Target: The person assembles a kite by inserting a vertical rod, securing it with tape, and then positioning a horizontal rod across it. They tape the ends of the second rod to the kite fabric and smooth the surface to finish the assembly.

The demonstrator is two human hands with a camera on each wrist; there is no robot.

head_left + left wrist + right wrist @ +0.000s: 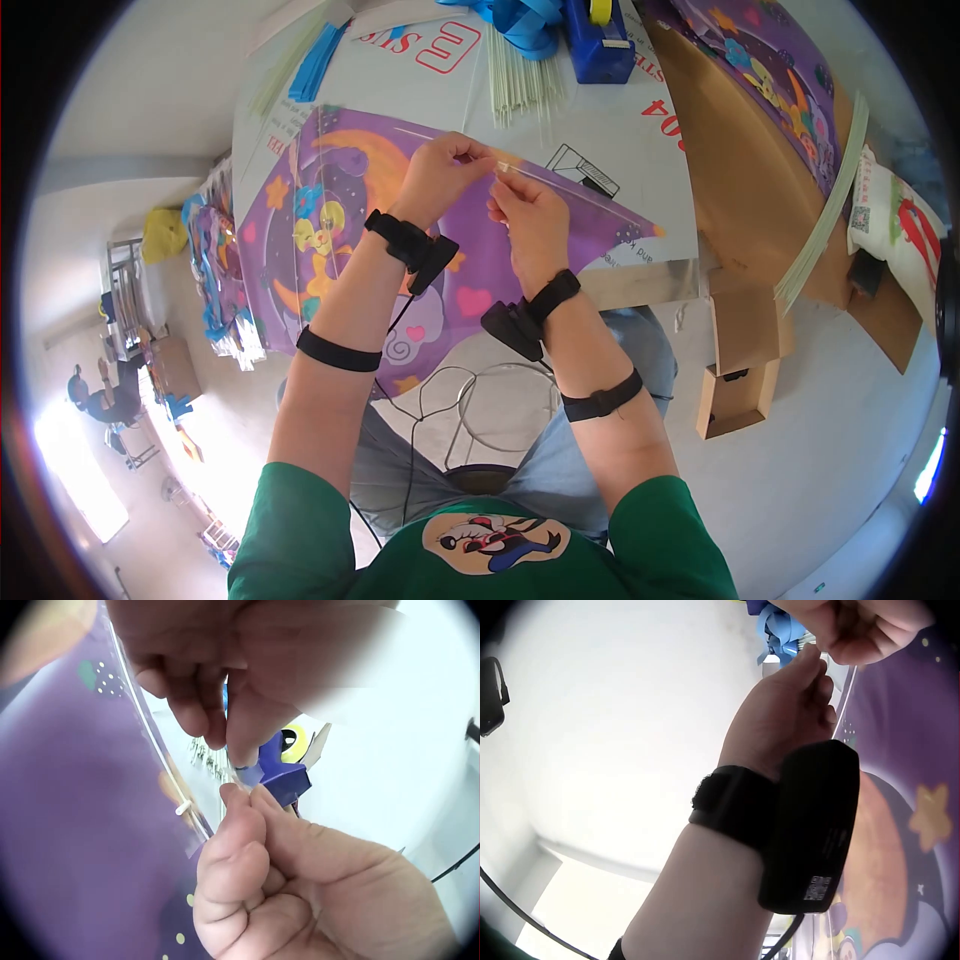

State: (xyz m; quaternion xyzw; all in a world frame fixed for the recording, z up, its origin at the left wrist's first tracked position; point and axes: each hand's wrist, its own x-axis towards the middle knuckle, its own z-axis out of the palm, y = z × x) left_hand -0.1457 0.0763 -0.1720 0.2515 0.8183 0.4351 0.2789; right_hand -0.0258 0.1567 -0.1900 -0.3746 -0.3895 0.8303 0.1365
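Observation:
A purple kite (470,230) printed with a moon, stars and a rabbit lies over the table edge and the person's lap. Above its far edge, the left hand (440,178) and right hand (532,220) meet fingertip to fingertip. Between them, in the left wrist view, is a small clear strip (241,778), pinched by both the left hand (225,660) and the right hand (292,877); fingers partly hide it. Along the kite's edge runs a thin white rod (154,746), and a small white peg (182,808) sticks out beside it.
A blue tape dispenser (602,50), blue ribbon (525,25) and a bundle of pale rods (522,90) stand at the back of the table (450,95). More printed kites (770,80) lie on cardboard (715,130) at right. A small open box (738,400) sits lower right.

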